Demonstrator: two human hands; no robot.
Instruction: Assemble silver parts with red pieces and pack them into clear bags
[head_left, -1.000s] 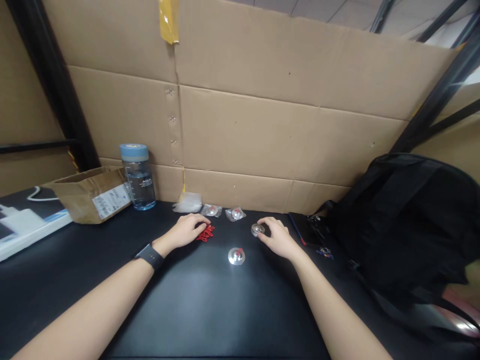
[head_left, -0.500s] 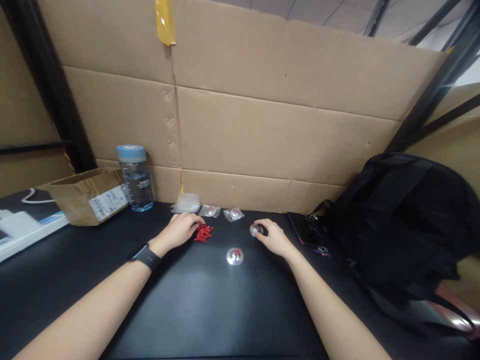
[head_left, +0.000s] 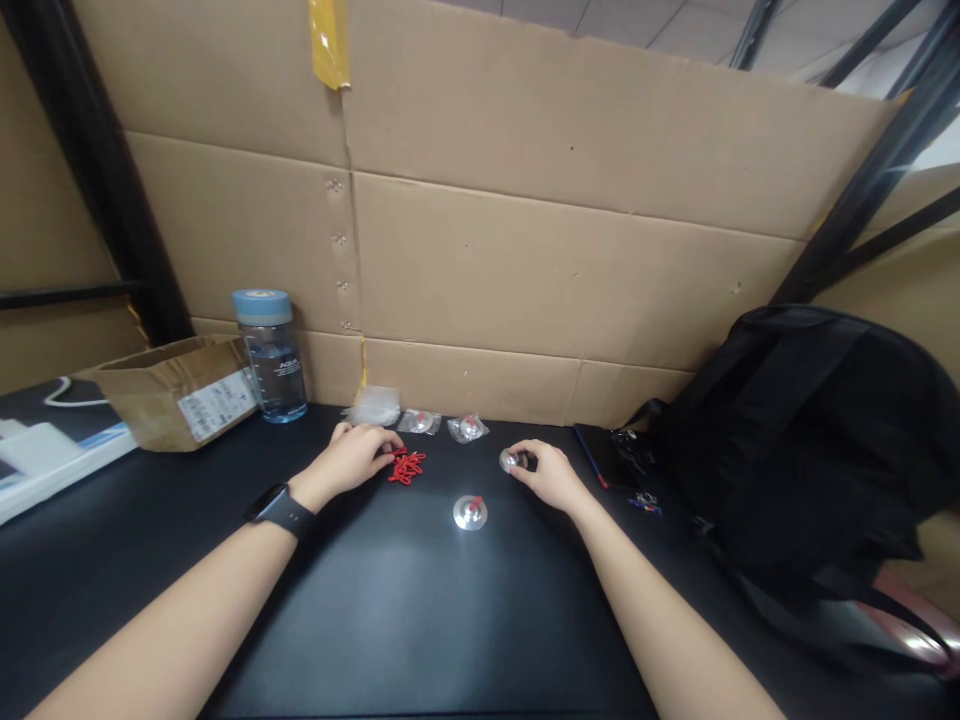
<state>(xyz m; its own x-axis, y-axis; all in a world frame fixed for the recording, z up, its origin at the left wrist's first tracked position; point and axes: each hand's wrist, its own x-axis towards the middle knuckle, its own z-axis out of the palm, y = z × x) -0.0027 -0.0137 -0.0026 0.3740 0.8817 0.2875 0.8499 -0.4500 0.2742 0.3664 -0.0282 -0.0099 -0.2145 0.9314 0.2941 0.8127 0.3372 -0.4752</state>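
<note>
My left hand [head_left: 357, 455], with a black watch on its wrist, rests on the black table [head_left: 420, 610], fingertips touching a small heap of red cord [head_left: 406, 466]. My right hand [head_left: 550, 472] is closed around a small round silver metal piece [head_left: 511, 460] that sits on the table. Between and nearer me lies a silver disc with a red cord through it [head_left: 470, 512]. Two small clear bags with similar silver pieces [head_left: 420, 422] [head_left: 468, 428] lie just behind, near the cardboard wall.
A water bottle with a blue cap [head_left: 268, 354] and an open cardboard box [head_left: 177, 389] stand at the back left. Empty clear bags [head_left: 372, 406] lie by the wall. A black backpack [head_left: 810, 430] and a dark flat item [head_left: 607, 455] fill the right side.
My left hand slid slightly left off the red cord, leaving only fingertips on it. My right hand stayed on the silver piece. The view shifted a little.
</note>
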